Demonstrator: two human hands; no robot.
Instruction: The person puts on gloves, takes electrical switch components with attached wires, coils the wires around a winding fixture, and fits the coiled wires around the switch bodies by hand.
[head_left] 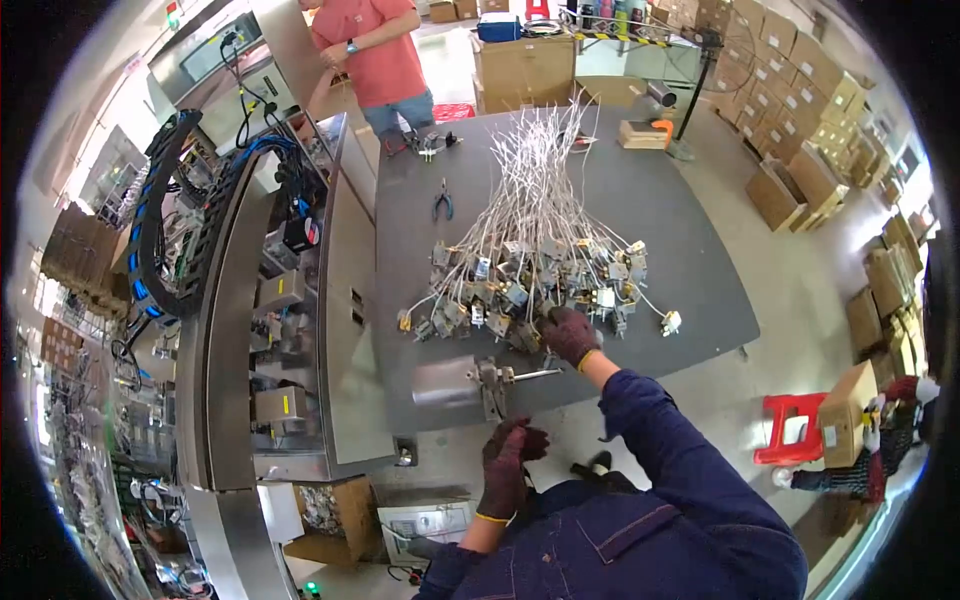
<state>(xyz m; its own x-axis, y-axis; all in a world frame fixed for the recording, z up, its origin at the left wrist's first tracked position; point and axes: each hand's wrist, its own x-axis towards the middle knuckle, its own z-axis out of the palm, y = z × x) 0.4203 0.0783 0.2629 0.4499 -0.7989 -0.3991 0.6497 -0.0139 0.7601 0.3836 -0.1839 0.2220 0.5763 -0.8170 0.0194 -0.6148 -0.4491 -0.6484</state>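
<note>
A large bundle of white wires [535,165] lies on the grey table [670,220], with small metal-and-plastic connector-like parts [485,268] at its near end. My right hand [570,334], in a dark maroon glove, is at the front edge of these parts with its fingers curled down; whatever they grip is hidden. Below the table's front edge is my left hand [508,465], gloved alike, with its fingers partly spread and nothing visible in them. Between my hands and the pile sits a metal fixture [485,383] with a thin rod pointing right.
Blue-handled pliers [443,203] lie left of the wires. A wooden block [643,135] with an orange clamp is at the back right. A machine [350,290] borders the table's left. A person in a red shirt [375,45] stands behind; another person [900,430] is at right near a red stool [790,430].
</note>
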